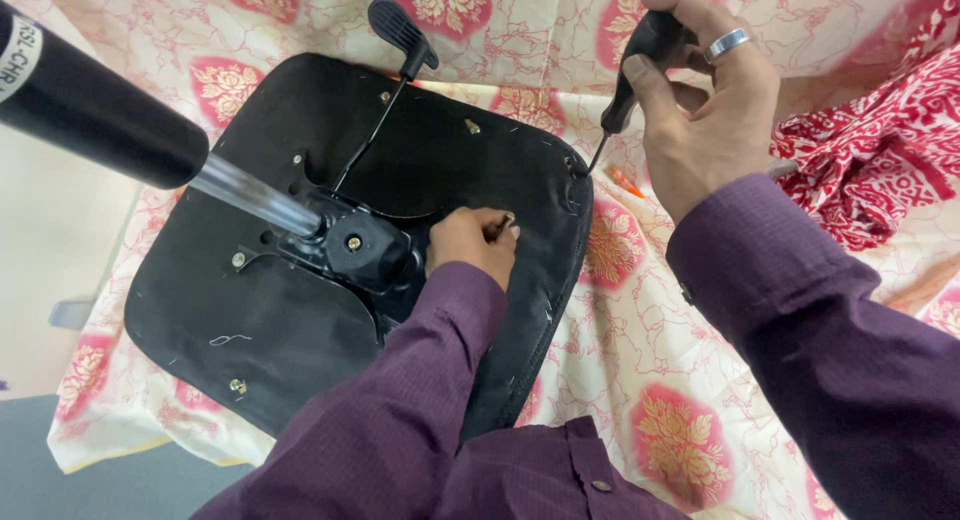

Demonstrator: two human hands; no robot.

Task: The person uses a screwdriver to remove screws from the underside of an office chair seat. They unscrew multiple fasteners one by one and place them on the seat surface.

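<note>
An upturned office-chair seat [300, 340] lies underside up on a bed sheet [640, 380] printed with red medallions and gold flowers on cream. The seat's black fabric base is squarish with rounded corners, dotted with brass-coloured screws and loose staples along its right edge. At its centre sits a black metal bracket [355, 245], from which a shiny steel piston [250, 195] runs up and left into a fat black cylinder [90, 105]. A white label with dark print wraps the cylinder's far left end, at the top left corner of the view. A thin rod leads from the bracket to a black ribbed paddle lever [402, 28] at the seat's far edge.

The left hand [472, 242], in a purple sleeve, rests on the seat just right of the bracket, fingers curled tight around a small metal part that is mostly hidden. The right hand [700, 110], with a silver ring on one finger, grips the black handle of a screwdriver [625, 90]; its thin shaft slants down and left, the tip touching the seat's far right corner. A small orange object [626, 181], too small to identify, lies on the sheet just beside that tip. A second cloth [880, 150], crumpled, in red with white patterning, lies at the far right.
</note>
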